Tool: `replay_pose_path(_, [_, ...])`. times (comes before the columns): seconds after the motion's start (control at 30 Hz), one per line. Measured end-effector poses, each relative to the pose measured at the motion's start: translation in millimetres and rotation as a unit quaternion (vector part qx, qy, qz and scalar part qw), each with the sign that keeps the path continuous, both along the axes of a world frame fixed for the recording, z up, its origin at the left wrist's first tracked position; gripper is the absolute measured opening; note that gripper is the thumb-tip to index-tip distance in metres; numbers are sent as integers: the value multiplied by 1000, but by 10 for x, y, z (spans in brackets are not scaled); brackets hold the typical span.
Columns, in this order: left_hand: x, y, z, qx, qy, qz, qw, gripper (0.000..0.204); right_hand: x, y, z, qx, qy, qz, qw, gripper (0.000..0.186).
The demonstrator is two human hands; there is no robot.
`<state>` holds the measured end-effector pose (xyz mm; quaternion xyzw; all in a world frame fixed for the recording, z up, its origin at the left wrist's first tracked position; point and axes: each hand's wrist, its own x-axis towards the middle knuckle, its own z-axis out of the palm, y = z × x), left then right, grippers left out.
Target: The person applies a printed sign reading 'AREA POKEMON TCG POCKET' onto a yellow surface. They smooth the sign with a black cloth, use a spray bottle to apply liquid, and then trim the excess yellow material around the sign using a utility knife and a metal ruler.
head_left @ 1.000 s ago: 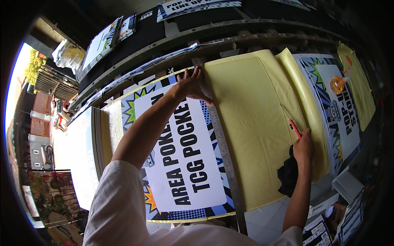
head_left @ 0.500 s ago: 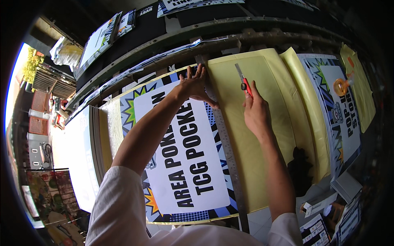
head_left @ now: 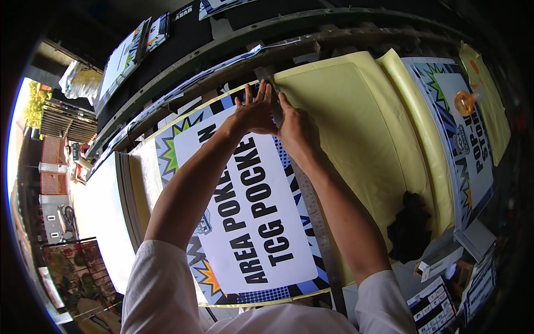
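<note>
A printed sign [head_left: 292,245] with big black letters and a blue, starburst-patterned border lies in front of me on yellow backing paper. Along its right edge runs a long metal ruler [head_left: 318,222]. My left hand [head_left: 255,116] presses down near the ruler's far end, fingers spread over the sign's edge. Right beside it, at the same far end, is my right hand [head_left: 296,132], closed round a red snap-off utility knife. Most of the knife is hidden by my fingers now; the earlier frame shows it plainly.
Yellow backing paper [head_left: 356,139] spreads to the right, with a crumpled black cloth [head_left: 410,228] near its edge. Farther right lie another printed sign [head_left: 473,167] and an orange tape roll [head_left: 463,103]. A stack of boards [head_left: 127,195] stands left. Dark metal rails [head_left: 222,53] cross the far side.
My right hand has moved left and away from me with the utility knife, from above the yellow paper to the ruler's far end. My left hand stays pressed down. The view has shifted slightly.
</note>
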<state>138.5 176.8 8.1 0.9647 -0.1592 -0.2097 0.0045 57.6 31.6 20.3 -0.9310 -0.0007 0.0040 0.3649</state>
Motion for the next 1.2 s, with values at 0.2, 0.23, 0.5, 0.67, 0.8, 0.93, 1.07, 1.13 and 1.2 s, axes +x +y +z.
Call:
replay_pose_path(0.2, [-29,22,17,-5,-8,1,1000,166,-5,27,16,-31,-4,16,999,65])
replay_pose_path(0.23, [-41,-19,72,10,1,3,1000,161,3,18,17,-31,-2,14,999,65])
replay_pose_path(0.5, [-81,-72,164,49,9,10,999,149,2,49,9,-37,-12,15,999,61])
replay_pose_path(0.67, [-94,-108,190,53,7,-1,999,151,18,38,-75,-43,-45,9,998,58])
replay_pose_path(0.8, [-93,-95,200,56,4,-3,998,157,22,37,-60,-61,-47,18,997,57])
replay_pose_path(0.93, [-91,-83,207,42,4,-7,999,160,24,1,-54,-42,-44,31,998,63])
replay_pose_path(1.07, [-97,-68,194,37,-1,-6,999,160,20,28,-39,-55,-24,26,998,69])
replay_pose_path(1.13, [-100,-75,201,36,2,-7,999,160,-25,22,-49,-62,-34,25,997,70])
replay_pose_path(1.2, [-102,-101,226,36,8,-12,999,160,-68,3,-61,-61,-8,24,998,71])
